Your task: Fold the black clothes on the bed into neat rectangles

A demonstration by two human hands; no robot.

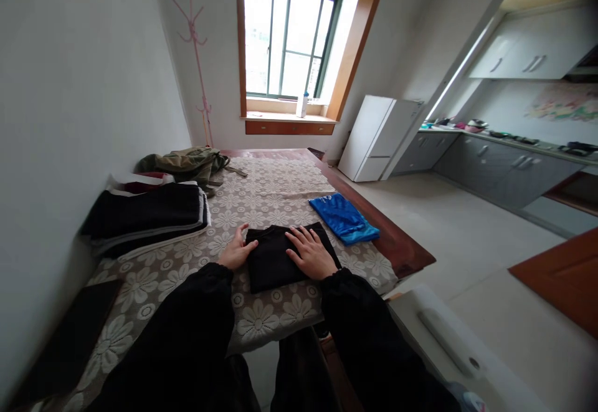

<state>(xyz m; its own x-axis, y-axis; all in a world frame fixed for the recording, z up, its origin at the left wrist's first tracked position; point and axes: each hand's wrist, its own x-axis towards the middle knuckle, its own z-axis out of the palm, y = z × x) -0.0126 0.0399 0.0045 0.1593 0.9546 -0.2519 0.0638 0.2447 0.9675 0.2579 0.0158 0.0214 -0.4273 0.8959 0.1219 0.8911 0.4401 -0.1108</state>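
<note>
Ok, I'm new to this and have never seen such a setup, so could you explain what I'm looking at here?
Of course. There is no machine here: a person works with two bare hands. The single picture comes from a camera worn on that person's head, looking forward and down, so the black sleeves reach in from the bottom.

Before them is a table with a flowered cover. On it lie a folded black cloth, a folded blue cloth, a stack of folded cloths and a greenish bundle.

The right hand lies spread on the black cloth. The left hand is at its left edge; neither hand lifts it.
</note>
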